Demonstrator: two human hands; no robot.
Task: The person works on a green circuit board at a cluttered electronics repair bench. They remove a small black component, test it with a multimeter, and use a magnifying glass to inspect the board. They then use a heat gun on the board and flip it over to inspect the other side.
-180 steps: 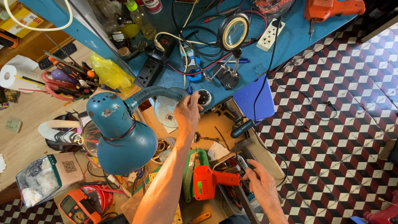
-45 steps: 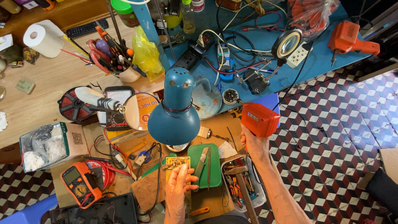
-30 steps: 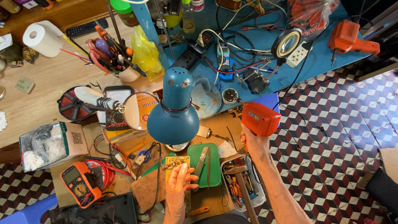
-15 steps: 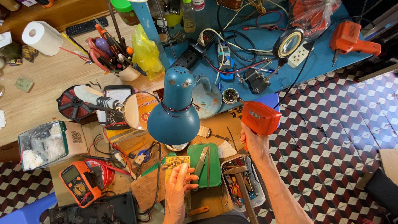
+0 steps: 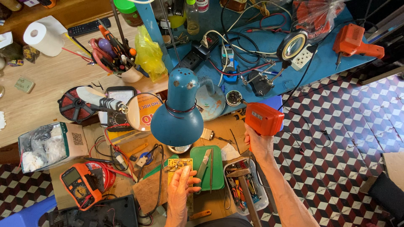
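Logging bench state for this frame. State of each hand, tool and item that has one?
left hand: holding the yellow circuit board over the bench
right hand: gripping the orange soldering gun, raised
desk lamp: shade aimed down; lit or not, cannot tell
green tray: flat, tools lying on it
orange multimeter: lying face up, untouched
second orange soldering gun: lying on the blue table, unheld

I'm looking down on a cramped electronics repair workshop. Evidence: an orange multimeter (image 5: pixel 81 185) on the low wooden bench (image 5: pixel 46 80), a cup of screwdrivers and pliers (image 5: pixel 120 59), a magnifier on a stand (image 5: pixel 293 45), a second magnifying lens (image 5: pixel 143 111) beside a teal desk lamp (image 5: pixel 179 111), tangled leads and a power strip (image 5: pixel 191 59) on a blue table (image 5: pixel 320 63), an orange soldering gun (image 5: pixel 355 42), a tray of hand tools (image 5: pixel 246 189). Checkered tile floor (image 5: pixel 345 138). Clutter everywhere.
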